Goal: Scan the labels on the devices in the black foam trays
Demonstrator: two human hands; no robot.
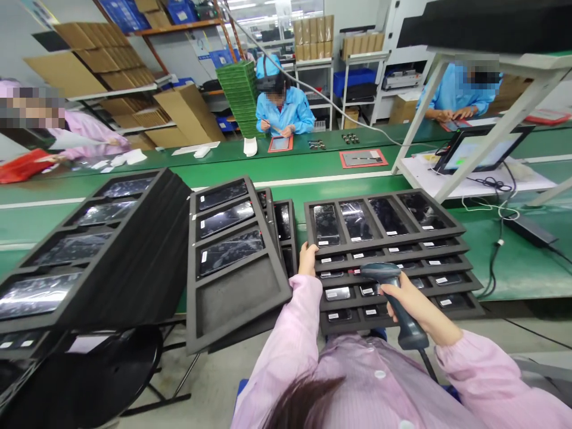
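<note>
While matte trays (pixel 388 243) overlap, the right hand (pixel 415 302) grips a scanner (pixel 408 328).

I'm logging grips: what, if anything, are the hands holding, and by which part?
The right hand holds the scanner by its handle. The left hand touches the top tray at its near left corner, grip unclear.
</note>
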